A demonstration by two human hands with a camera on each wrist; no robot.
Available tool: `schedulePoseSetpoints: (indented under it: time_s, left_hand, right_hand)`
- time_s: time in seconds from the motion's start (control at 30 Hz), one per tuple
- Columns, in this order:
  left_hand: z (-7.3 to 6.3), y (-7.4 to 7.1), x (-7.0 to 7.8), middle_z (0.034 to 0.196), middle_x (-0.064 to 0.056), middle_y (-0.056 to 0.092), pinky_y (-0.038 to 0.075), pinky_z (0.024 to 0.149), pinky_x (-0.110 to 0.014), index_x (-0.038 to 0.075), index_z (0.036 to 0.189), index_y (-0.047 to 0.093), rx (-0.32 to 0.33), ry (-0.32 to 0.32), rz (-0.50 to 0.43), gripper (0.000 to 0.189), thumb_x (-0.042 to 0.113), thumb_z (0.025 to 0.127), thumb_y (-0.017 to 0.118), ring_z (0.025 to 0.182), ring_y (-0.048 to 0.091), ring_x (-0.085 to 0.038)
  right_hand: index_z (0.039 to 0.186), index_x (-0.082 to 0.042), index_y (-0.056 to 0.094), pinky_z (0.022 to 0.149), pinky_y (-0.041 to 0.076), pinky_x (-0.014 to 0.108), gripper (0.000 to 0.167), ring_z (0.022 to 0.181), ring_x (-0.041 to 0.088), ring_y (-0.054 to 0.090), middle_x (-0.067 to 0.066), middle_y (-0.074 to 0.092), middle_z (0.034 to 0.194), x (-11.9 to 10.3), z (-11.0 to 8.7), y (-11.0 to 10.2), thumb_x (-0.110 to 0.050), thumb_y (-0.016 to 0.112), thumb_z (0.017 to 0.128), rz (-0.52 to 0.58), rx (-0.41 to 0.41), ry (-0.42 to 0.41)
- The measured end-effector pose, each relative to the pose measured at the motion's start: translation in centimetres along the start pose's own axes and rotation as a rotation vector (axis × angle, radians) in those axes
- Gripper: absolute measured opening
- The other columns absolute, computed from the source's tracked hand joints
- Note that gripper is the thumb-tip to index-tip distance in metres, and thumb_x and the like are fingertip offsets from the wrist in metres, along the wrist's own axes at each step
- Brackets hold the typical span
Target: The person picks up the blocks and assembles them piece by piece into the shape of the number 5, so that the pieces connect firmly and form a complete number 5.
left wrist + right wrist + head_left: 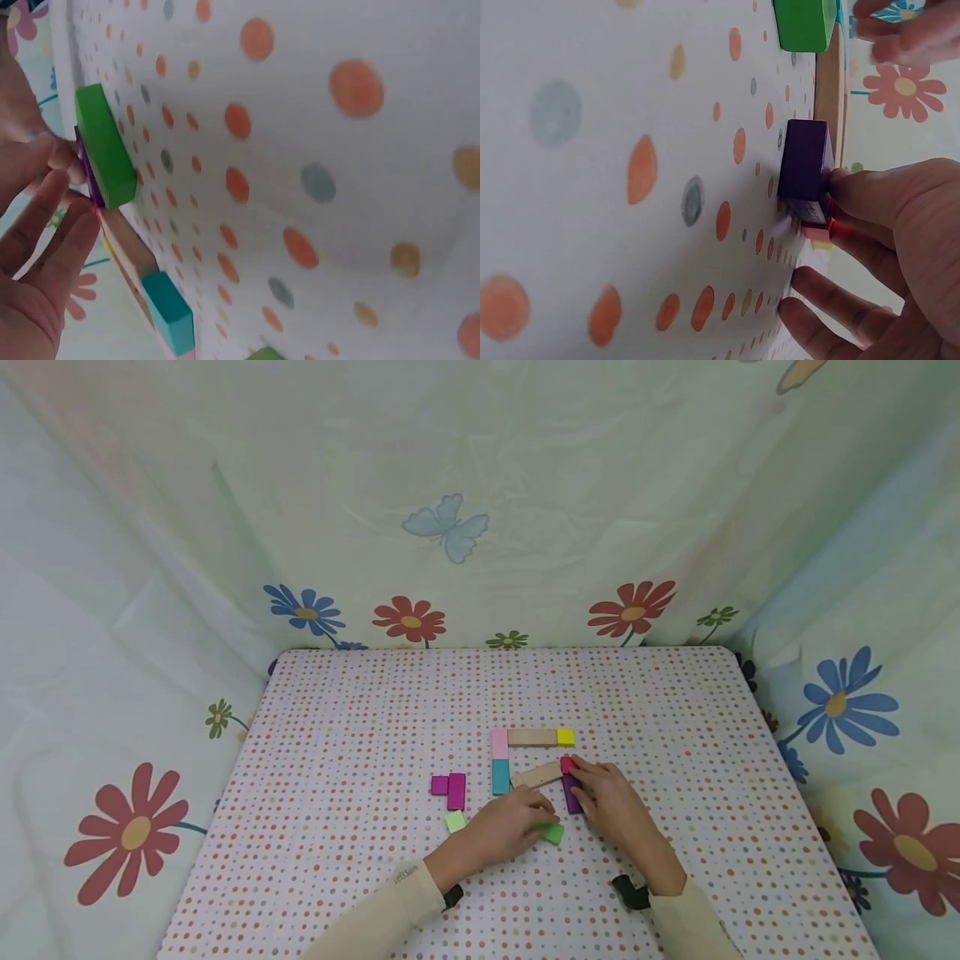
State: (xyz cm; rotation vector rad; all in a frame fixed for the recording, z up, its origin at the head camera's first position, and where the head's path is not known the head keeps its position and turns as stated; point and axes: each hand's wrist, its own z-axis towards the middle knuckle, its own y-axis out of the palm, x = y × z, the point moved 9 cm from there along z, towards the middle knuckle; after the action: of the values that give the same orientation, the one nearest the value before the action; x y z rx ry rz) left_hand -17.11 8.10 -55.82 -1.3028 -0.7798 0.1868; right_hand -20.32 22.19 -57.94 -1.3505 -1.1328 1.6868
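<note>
My right hand touches the right side of two joined blocks, its thumb at the purple block and a finger at the small red block. These adjoin the right end of a slanted wooden block, whose left end lies near a teal block. My left hand hovers with loosely bent fingers. A green block lies on the table, partly behind those fingers in the head view; the right wrist view shows them apart from it.
A pink block adjoins the teal one, followed by another wooden block and a yellow block. Further left are two magenta blocks and a light green block. The dotted table stands before flowered curtains.
</note>
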Motion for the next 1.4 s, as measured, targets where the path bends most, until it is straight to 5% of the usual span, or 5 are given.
schedulePoseSetpoints:
  time_s: [0.63, 1.0, 1.4]
  left_hand:
    - [0.0, 1.1, -0.2, 0.129, 0.007, 0.077, 0.056, 0.092, -0.015, 0.022, 0.122, 0.081, -0.064, -0.018, 0.115, 0.028, 0.012, 0.097, 0.076, 0.112, 0.064, -0.009]
    - [0.4, 2.0, 0.9, 0.125, 0.007, 0.076, 0.055, 0.09, -0.013, 0.026, 0.117, 0.083, -0.005, -0.02, 0.131, 0.021, 0.021, 0.098, 0.076, 0.109, 0.063, -0.008]
    - [1.4, 2.9, 2.1, 0.121, 0.001, 0.075, 0.054, 0.09, -0.014, 0.019, 0.118, 0.083, 0.014, -0.052, 0.096, 0.023, 0.026, 0.096, 0.079, 0.103, 0.064, -0.01]
  right_hand:
    - [0.139, -0.001, 0.068, 0.104, 0.056, 0.057, 0.041, 0.127, 0.04, 0.063, 0.016, 0.061, 0.153, -0.2, -0.1, -0.3, -0.015, 0.073, 0.1, 0.012, 0.011, -0.001]
    - [0.139, -0.001, 0.068, 0.105, 0.056, 0.057, 0.042, 0.128, 0.04, 0.063, 0.016, 0.061, 0.153, -0.1, 0.1, -0.1, -0.015, 0.074, 0.1, 0.002, -0.001, 0.012]
    - [0.136, 0.001, 0.069, 0.103, 0.057, 0.058, 0.04, 0.125, 0.041, 0.064, 0.018, 0.063, 0.151, -0.3, 0.0, -0.6, -0.012, 0.074, 0.099, 0.034, 0.024, -0.02]
